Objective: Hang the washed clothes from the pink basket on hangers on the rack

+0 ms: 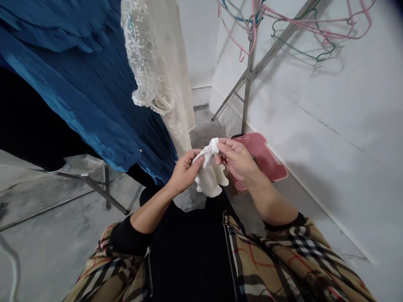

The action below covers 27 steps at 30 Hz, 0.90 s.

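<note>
In front of my body, both hands pinch a small white garment that looks like a sock (210,178). My left hand (186,170) grips its upper left edge between thumb and fingers. At the gathered upper right end, the fingertips of my right hand (236,157) are closed on the fabric. Its lower part hangs down in rounded folds below my hands. Just beyond my left hand hangs a cream lace garment (157,63), with a long blue garment (94,84) beside it on the left.
A pink plastic basket (267,161) stands on the floor by the right wall, partly behind my right hand. Pink and green hangers (304,25) hang from a metal rack (249,75). Metal legs (107,188) of a stand reach the concrete floor at left.
</note>
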{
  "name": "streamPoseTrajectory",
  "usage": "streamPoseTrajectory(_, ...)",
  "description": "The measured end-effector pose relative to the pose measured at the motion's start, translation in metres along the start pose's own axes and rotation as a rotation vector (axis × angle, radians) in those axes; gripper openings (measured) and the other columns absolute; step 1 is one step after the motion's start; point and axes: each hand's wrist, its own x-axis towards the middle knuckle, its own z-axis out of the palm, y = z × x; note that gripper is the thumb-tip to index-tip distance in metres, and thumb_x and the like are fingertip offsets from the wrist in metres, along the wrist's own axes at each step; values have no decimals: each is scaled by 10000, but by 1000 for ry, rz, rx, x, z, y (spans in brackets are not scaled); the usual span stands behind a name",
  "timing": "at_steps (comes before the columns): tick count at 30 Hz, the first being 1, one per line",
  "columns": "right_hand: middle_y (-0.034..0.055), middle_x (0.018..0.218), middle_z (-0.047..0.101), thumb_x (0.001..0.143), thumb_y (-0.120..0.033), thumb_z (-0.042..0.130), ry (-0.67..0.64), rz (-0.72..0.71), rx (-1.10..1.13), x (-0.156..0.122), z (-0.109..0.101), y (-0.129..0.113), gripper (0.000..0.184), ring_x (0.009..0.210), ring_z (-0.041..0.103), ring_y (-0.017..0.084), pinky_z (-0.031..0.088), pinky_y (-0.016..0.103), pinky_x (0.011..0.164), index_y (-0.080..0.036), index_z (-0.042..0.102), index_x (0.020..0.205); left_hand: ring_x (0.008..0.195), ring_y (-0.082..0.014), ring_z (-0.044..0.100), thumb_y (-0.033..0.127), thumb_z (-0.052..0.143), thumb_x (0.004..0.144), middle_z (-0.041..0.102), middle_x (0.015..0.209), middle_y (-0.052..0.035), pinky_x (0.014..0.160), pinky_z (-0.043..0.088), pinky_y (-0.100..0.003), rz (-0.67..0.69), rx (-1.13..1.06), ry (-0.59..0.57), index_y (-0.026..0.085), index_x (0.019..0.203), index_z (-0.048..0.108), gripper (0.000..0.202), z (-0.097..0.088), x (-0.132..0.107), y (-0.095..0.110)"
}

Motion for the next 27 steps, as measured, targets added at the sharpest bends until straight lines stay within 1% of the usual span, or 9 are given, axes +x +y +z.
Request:
streamPoseTrajectory(4, -5, 917, 710, 789, -431, 715, 42, -69, -88, 5, -13, 9, 292, 557, 533, 61, 413, 220, 519, -238, 683, 1007, 585, -126, 610, 525, 678, 809, 688, 721, -16, 558, 501, -241, -176, -296, -37, 193, 927, 665, 353, -14, 7, 10)
streamPoseTrajectory(7, 12, 983, 710, 819, -402, 689, 37, -121, -225, 12, -33, 32, 302, 743, 602, 104, 486, 245, 670, -252, 670, 1081, 566, -143, 632, 530, 730, 752, 680, 676, -14, 555, 534, -263, -238, -394, -33, 197, 813, 647, 348, -24, 12, 18)
streamPoseTrajectory(10, 35, 1111, 690, 792, -362, 720, -101, -100, -357, 20, -52, 64, 414, 986, 610, 151, 492, 299, 847, -263, 642, 1186, 570, -172, 656, 519, 755, 721, 678, 655, -13, 559, 562, -298, -295, -451, 15, 213, 757, 642, 328, -33, 16, 17)
streamPoseTrajectory(12, 47, 1198, 668, 783, -367, 730, -203, -29, -403, 22, -60, 84, 461, 1049, 593, 168, 483, 325, 889, -266, 634, 1223, 595, -204, 677, 527, 735, 735, 673, 631, -16, 572, 580, -335, -328, -463, 33, 223, 726, 644, 317, -39, 17, 15)
streamPoseTrajectory(17, 69, 1253, 656, 778, -469, 726, -450, 119, -249, 20, -53, 115, 547, 1145, 584, 195, 466, 357, 958, -240, 620, 1264, 637, -234, 708, 489, 651, 816, 671, 590, -7, 574, 606, -351, -365, -548, 33, 233, 729, 667, 271, -46, 20, 17)
streamPoseTrajectory(19, 74, 1224, 668, 764, -488, 734, -404, 68, -223, 18, -45, 120, 549, 1136, 593, 202, 456, 362, 973, -223, 637, 1234, 616, -212, 705, 445, 624, 841, 671, 581, 6, 559, 604, -315, -381, -611, 47, 227, 733, 672, 248, -47, 22, 22)
streamPoseTrajectory(23, 53, 1075, 694, 795, -496, 704, -58, -192, -264, 13, -27, 112, 391, 998, 622, 187, 473, 339, 909, -222, 687, 1073, 652, -206, 715, 409, 564, 884, 675, 590, 0, 556, 593, -281, -409, -682, 97, 210, 727, 667, 274, -43, 24, 26)
streamPoseTrajectory(25, 41, 1001, 692, 820, -489, 684, -28, -316, -272, 10, -16, 96, 333, 940, 624, 179, 480, 332, 879, -226, 684, 1023, 703, -219, 723, 420, 568, 885, 676, 607, -15, 575, 590, -282, -461, -654, 77, 197, 748, 666, 280, -38, 24, 26)
streamPoseTrajectory(27, 37, 970, 679, 825, -485, 684, -79, -418, -294, 7, -6, 76, 319, 904, 617, 172, 481, 326, 853, -224, 669, 1007, 730, -220, 721, 420, 613, 858, 675, 627, -21, 591, 582, -280, -478, -617, 33, 185, 776, 662, 254, -31, 23, 25)
